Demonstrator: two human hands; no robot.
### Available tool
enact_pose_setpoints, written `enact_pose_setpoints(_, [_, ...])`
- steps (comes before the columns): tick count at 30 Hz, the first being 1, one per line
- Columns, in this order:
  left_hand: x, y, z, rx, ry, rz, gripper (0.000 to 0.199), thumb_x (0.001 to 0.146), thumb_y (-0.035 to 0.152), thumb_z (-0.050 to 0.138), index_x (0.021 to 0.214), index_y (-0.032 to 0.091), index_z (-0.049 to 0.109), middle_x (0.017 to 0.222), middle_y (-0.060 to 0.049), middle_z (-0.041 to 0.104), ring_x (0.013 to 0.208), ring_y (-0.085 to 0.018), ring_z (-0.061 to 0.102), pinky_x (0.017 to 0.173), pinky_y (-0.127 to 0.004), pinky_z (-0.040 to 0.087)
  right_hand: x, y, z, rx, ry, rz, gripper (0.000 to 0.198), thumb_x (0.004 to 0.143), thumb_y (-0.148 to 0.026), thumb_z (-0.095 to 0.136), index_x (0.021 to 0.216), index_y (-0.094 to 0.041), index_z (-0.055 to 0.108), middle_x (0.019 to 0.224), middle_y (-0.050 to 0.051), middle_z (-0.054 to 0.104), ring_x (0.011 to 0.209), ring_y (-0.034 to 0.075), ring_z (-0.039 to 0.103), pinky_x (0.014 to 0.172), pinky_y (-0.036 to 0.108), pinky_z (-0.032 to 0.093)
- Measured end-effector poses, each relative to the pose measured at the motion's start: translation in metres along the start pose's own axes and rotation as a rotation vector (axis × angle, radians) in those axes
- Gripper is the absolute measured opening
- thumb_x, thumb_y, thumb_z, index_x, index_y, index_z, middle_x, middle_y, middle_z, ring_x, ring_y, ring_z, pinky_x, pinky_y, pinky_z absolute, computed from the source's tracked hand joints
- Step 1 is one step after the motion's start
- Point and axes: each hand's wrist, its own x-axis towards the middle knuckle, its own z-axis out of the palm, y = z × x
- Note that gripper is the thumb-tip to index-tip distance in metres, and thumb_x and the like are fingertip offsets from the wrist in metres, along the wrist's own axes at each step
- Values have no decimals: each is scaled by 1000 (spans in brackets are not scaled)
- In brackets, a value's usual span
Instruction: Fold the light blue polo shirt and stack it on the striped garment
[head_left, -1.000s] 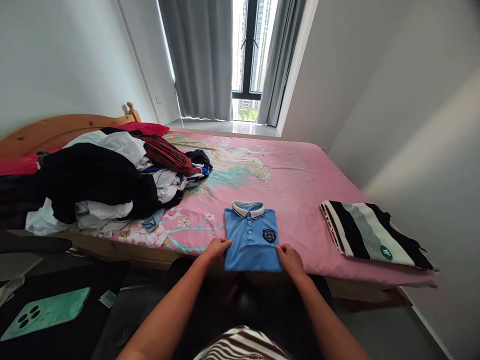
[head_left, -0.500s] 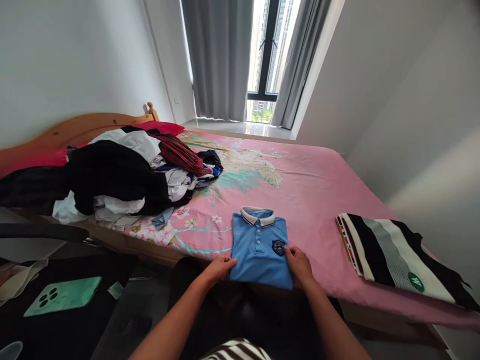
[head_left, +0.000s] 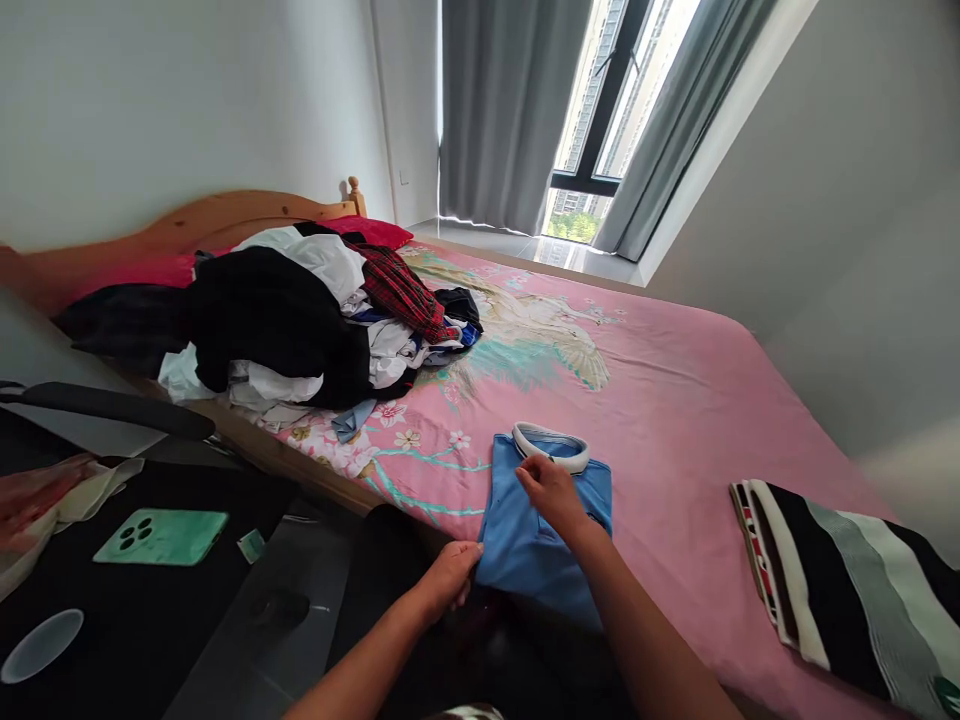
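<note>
A blue polo shirt (head_left: 517, 530) with a white collar lies folded at the near edge of the bed. My left hand (head_left: 452, 573) pinches its lower left side between thumb and fingers. Over the shirt's upper front, my right hand (head_left: 553, 492) has its fingers bent together just below the collar. Whether anything is between those fingertips I cannot make out. This hand and forearm cover the buttons and most of the chest badge.
A heap of mixed clothes (head_left: 277, 310) fills the bed's left side. Folded striped knitwear (head_left: 847, 570) lies stacked at the right on the pink bedsheet (head_left: 675, 440). At lower left, a green phone (head_left: 161, 537) rests on a black surface beside a chair armrest (head_left: 112, 405).
My right hand has left the shirt's right edge and moved up and left to below the collar. The left hand keeps its hold on the left side. The view has turned.
</note>
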Motion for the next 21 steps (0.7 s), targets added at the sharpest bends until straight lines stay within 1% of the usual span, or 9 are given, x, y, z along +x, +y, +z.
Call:
enact_pose_setpoints(2, [-1,-1,-2,-22,-14,8,52,70,73,40,68,21,43,37,10,32,26,-7,29,27,-18,16,15,-8,16,-30,1,-22,21,81,-36,46,78,-19,59,69,0,61,64,15,55,60,26,38])
enact_pose_setpoints(4, [-2,1,-6,-50,-22,20,53,70,73,42,68,20,45,40,10,33,25,-5,28,27,-18,15,17,-3,22,-49,94,-17,25,84,-37,42,86,-20,60,78,2,63,70,17,56,64,28,41])
enact_pose_setpoints(6, [0,6,-10,-91,-36,25,53,70,71,45,72,18,49,48,9,40,26,-4,29,26,-18,15,9,11,17,-55,223,-19,30,87,-40,38,95,-19,59,89,5,63,80,19,57,73,31,43])
enact_pose_setpoints(8, [6,16,-15,-143,-61,35,54,71,68,47,81,16,55,63,5,51,27,-2,31,26,-18,15,-5,31,8,-72,312,-19,33,88,-41,37,100,-18,57,97,8,62,90,21,56,82,35,43])
enact_pose_setpoints(10, [16,28,-18,-181,-64,42,52,74,63,47,91,15,59,76,1,58,28,0,32,27,-19,17,-18,52,-1,-109,338,14,35,88,-43,36,104,-18,55,104,9,60,99,23,53,90,39,41])
enact_pose_setpoints(11, [22,34,-19,-190,-52,39,51,76,61,47,94,15,59,79,0,60,29,-1,33,28,-19,17,-24,62,-4,-132,337,33,37,88,-43,35,107,-18,54,107,10,59,102,23,52,92,40,40])
enact_pose_setpoints(14, [41,52,-20,-173,-8,5,45,78,55,47,94,14,58,71,0,61,30,-2,31,30,-20,17,-33,86,-7,-198,332,52,43,88,-43,32,114,-15,51,115,12,56,111,25,48,100,44,36])
enact_pose_setpoints(18, [58,67,-22,-104,14,-42,36,75,50,54,68,15,55,46,6,47,28,-3,26,31,-20,13,-35,104,1,-287,343,54,49,88,-43,27,118,-12,51,126,15,50,123,26,40,106,47,29])
enact_pose_setpoints(21, [62,72,-23,-52,34,-55,35,71,47,61,60,16,50,48,6,47,29,-2,27,31,-20,12,-37,111,5,-333,353,89,53,89,-42,24,123,-10,50,133,16,46,129,27,34,108,48,26])
